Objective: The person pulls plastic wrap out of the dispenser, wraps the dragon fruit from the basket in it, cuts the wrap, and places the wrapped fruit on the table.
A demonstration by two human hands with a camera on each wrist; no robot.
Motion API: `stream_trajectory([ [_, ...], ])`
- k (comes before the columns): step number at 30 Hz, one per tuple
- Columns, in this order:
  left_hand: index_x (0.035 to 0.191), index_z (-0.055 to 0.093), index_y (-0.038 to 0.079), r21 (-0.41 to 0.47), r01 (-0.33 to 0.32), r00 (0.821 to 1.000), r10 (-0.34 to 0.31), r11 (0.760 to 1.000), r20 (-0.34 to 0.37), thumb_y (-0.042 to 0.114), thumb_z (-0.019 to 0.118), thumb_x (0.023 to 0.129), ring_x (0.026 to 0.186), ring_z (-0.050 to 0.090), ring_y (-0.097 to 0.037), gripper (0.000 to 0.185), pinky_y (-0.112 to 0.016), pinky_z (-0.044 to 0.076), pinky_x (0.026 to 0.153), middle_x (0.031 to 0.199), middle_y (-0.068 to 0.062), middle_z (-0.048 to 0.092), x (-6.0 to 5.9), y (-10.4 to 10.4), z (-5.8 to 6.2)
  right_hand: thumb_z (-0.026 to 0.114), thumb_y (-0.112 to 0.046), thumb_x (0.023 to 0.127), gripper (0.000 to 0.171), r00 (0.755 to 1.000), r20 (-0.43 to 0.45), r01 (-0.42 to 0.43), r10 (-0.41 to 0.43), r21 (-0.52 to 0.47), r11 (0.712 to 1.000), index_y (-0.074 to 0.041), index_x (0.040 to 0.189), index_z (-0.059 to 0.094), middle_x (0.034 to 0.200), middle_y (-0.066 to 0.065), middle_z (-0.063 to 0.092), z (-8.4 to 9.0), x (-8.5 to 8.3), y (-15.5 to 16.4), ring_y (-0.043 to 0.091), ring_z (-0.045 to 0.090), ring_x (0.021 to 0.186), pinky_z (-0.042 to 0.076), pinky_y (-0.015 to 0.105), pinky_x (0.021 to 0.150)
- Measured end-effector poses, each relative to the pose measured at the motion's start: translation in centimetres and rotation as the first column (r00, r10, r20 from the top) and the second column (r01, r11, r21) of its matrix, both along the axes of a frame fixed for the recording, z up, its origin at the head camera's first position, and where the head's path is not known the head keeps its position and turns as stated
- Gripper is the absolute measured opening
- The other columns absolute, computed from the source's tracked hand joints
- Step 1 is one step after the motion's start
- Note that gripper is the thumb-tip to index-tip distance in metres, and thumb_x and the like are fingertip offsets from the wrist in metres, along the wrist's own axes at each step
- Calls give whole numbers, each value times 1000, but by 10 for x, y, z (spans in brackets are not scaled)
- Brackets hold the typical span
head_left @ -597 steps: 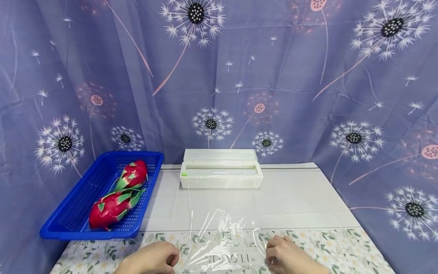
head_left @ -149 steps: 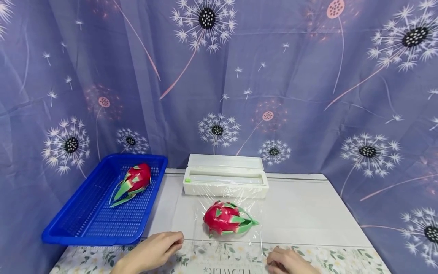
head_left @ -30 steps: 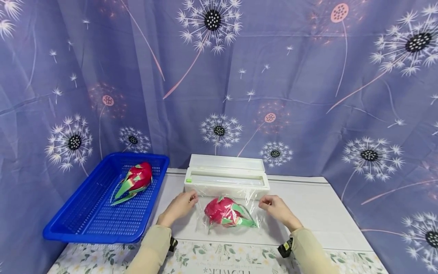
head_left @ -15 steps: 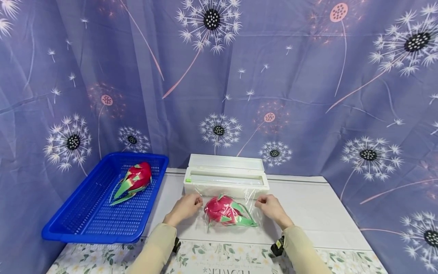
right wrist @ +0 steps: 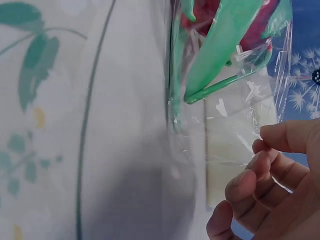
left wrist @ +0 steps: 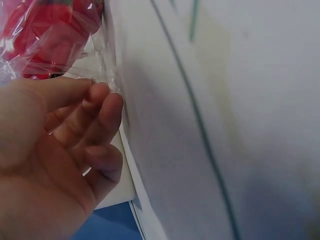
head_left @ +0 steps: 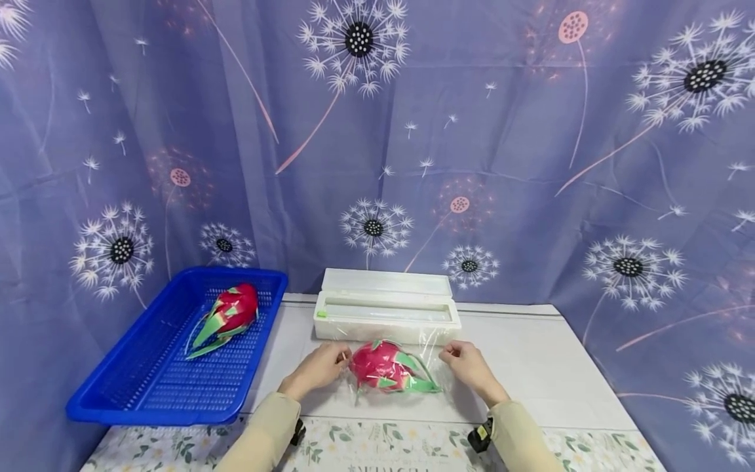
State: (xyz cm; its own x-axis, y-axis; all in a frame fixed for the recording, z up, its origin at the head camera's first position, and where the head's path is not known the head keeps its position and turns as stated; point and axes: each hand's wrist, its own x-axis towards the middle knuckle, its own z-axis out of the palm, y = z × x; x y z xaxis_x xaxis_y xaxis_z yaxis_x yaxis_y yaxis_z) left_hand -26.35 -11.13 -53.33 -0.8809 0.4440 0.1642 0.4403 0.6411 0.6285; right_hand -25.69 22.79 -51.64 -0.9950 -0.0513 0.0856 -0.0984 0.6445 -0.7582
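A red dragon fruit [head_left: 377, 367] with green scales lies on the table in front of the dispenser, its green tip to the right. Clear cling film [right wrist: 235, 132] covers it and runs back toward the dispenser's front. At the fruit's left, my left hand [head_left: 318, 368] pinches the film between thumb and fingertips. On the other side my right hand [head_left: 470, 368] pinches the film's right edge between thumb and forefinger, its other fingers loosely bent. Behind the fruit stands the white cling film box [head_left: 386, 332], lid up, roll showing inside.
A blue plastic basket [head_left: 147, 417] stands at the left, holding another dragon fruit [head_left: 237, 308]. A floral runner [head_left: 377, 439] covers the table's front. A purple dandelion-print curtain [head_left: 377, 131] hangs behind and at both sides.
One dragon fruit has moved from the basket onto the film, and the film now lies over it. Over the last second both hands have drawn slightly inward toward the fruit, holding the film.
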Motion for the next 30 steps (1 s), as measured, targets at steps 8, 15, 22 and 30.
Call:
stream_trajectory([
  [8,117,65,10,62,-232,970,236,971,-66,7,61,93,74,60,-14,24,-37,49,68,84,4,65,-1,-8,7,65,-8,88,11,999,16,37,-37,-6,999,-5,78,65,66,-2,51,0,-4,2,15,46,63,38,29,58],
  [15,114,66,9,168,-381,892,409,909,-193,4,61,92,73,61,-14,23,-37,49,64,87,0,66,10,-13,24,63,-8,91,4,967,-242,104,-86,62,993,-6,87,64,66,-2,53,19,15,0,12,47,57,40,28,54],
  [22,96,69,9,264,-194,817,304,945,-490,-4,64,83,72,60,-7,19,-26,53,62,88,4,66,84,0,51,70,0,81,21,784,-582,-95,215,229,969,-20,85,65,76,-20,53,35,91,-27,-1,49,66,44,23,57],
  [30,121,66,8,-119,-13,869,-47,993,-493,15,68,90,109,61,-17,31,-37,50,90,118,0,64,118,14,39,81,-27,79,49,750,-432,-165,500,610,775,-14,123,64,125,4,58,21,114,-52,22,54,114,47,45,87],
])
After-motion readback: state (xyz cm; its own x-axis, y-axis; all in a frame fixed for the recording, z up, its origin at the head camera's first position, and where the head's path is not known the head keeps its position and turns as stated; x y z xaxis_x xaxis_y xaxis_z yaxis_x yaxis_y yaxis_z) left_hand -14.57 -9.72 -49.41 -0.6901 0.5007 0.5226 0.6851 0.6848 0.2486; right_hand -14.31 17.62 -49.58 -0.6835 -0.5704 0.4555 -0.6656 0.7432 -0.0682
